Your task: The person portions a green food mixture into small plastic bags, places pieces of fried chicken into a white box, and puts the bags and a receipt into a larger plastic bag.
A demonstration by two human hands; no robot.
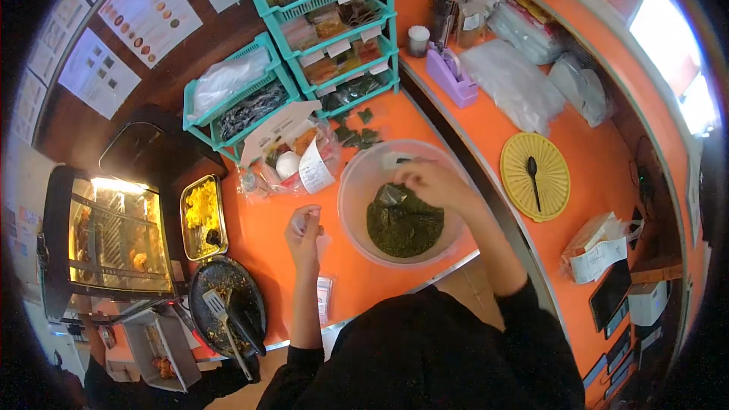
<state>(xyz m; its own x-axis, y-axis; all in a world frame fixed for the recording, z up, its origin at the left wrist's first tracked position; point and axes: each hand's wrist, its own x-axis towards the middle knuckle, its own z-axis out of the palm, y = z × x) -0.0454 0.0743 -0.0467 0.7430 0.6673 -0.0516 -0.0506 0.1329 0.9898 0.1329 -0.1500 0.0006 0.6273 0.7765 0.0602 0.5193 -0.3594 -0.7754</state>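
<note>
A translucent plastic tub (356,222) holding a heap of dark green, crumbled food (407,230) stands in front of me on the orange counter. My right hand (427,182) reaches over the tub with bent fingers, close to a small clear plastic bag (390,195) on the heap; whether it grips anything is hidden. Left of the tub, my left hand (304,230) is raised with thumb and fingertips together, and a bit of clear plastic (323,242) shows beside it. Several small dark green packets (359,135) lie behind the tub.
Teal plastic baskets (340,48) of bagged goods stand at the back. A bagged meal with a paper slip (315,168) lies left of the tub. Further left are a metal tray (222,210) of yellow food and a black pan (196,290). A yellow lid (512,182) with a black spoon lies right.
</note>
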